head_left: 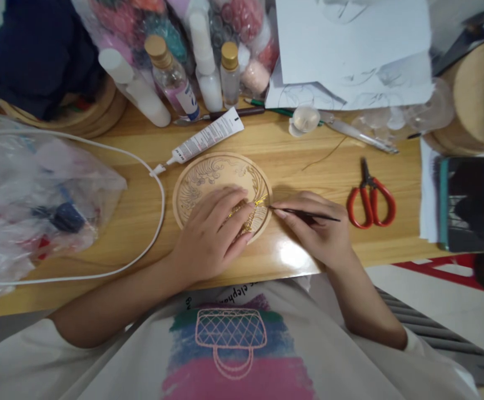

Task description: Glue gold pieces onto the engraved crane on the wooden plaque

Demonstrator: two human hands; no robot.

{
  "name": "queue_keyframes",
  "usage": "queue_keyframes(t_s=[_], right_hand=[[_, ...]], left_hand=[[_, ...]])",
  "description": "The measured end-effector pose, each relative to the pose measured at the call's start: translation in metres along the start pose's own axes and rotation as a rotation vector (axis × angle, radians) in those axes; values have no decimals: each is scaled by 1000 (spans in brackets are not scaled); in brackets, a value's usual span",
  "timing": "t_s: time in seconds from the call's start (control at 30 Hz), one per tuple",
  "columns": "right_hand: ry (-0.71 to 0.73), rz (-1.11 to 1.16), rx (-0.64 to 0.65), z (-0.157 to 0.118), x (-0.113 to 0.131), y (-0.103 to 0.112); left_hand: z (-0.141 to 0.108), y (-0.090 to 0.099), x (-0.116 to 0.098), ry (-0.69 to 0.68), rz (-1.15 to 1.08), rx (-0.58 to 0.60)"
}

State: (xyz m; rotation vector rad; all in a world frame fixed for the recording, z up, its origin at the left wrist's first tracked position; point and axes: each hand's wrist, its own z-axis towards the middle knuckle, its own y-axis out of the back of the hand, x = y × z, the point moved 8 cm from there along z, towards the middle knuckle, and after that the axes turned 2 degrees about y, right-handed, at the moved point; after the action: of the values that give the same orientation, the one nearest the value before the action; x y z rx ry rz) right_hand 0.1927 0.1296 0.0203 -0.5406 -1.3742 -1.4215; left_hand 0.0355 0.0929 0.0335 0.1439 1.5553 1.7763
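The round patterned disc (230,176) lies on the wooden surface (294,172), directly under the left hand (212,236), whose slightly parted fingers stretch across its lower middle. The right hand (323,230) is just beyond the disc's right edge, pinching a thin dark tool (314,213) whose tip points left to the rim. Gold strands (260,200) lie on the disc's right side, between the two hands.

The left hand hides much of the disc's lower part and some of the strands; how firmly it presses cannot be told. Whether the tool's tip touches the strands is too small to tell. A clear plastic bag (54,189) is cut off at the left edge, its contents blurred.
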Motion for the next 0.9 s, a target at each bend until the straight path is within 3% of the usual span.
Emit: queue_keyframes(t_s=[0.3, 0.9], right_hand=[[21, 4, 7, 1, 2, 0], [55, -27, 8, 2, 4, -1]], left_hand=[[-1, 1, -13, -135, 111, -2], [1, -1, -15, -150, 151, 6]])
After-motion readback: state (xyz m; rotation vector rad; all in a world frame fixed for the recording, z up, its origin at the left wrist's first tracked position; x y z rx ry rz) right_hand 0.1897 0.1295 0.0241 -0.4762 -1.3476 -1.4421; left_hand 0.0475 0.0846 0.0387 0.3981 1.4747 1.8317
